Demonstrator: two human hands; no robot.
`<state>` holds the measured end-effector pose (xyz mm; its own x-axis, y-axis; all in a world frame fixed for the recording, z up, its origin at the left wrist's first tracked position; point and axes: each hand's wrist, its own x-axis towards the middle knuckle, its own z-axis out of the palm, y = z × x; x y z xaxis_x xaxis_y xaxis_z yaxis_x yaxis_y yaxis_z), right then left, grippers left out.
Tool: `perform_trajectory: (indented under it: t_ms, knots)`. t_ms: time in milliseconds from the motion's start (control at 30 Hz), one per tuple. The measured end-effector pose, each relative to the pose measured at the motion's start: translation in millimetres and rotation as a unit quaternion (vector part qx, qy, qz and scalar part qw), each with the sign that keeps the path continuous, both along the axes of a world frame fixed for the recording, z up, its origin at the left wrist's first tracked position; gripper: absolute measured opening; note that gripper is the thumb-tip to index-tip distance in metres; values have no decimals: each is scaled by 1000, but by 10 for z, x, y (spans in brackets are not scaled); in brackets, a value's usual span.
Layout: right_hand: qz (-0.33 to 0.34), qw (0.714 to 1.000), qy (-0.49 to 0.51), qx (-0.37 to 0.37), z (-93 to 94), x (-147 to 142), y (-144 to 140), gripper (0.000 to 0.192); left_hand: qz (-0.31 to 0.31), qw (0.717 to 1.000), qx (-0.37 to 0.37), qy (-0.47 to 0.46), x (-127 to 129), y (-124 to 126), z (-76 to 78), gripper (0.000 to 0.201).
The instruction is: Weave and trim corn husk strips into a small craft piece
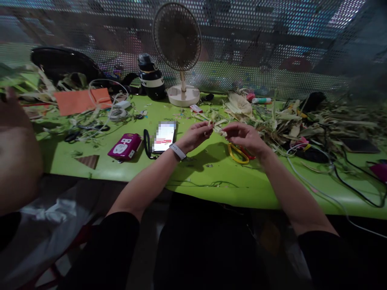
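At our nine o'clock a blurred arm of another person [16, 157] fills the edge of view. At ten o'clock an orange sheet [81, 100] lies on the green table [199, 181], with a magenta device [124, 146] and a phone [164, 137] closer to us. At twelve o'clock stands a small fan [179, 48]. Our left hand [196, 135] has its fingertips pressed together, pinching one end of a pale husk strip [218, 128]; our right hand [243, 136] pinches the other end, just above yellow-handled scissors [238, 154]. At two o'clock lies a heap of dry husks [302, 121].
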<state>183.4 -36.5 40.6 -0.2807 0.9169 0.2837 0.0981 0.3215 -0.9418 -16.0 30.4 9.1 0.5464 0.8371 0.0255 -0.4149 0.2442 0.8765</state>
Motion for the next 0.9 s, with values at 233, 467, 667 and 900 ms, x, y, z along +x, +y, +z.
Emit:
perform_trajectory:
  t_ms: [233, 467, 667, 900]
  knots:
    - [-98, 992, 26, 73, -56, -43, 56, 28, -43, 998, 33, 28, 12, 5, -57, 21]
    - [-124, 990, -41, 46, -176, -75, 87, 33, -3, 988, 130, 82, 47, -24, -96, 29]
    - [-182, 961, -146, 152, -212, -83, 60, 20, 12, 980, 176, 92, 67, -32, -106, 35]
    - [-233, 933, -202, 184, -221, -102, 49, 16, 17, 969, 213, 123, 91, -81, -87, 36]
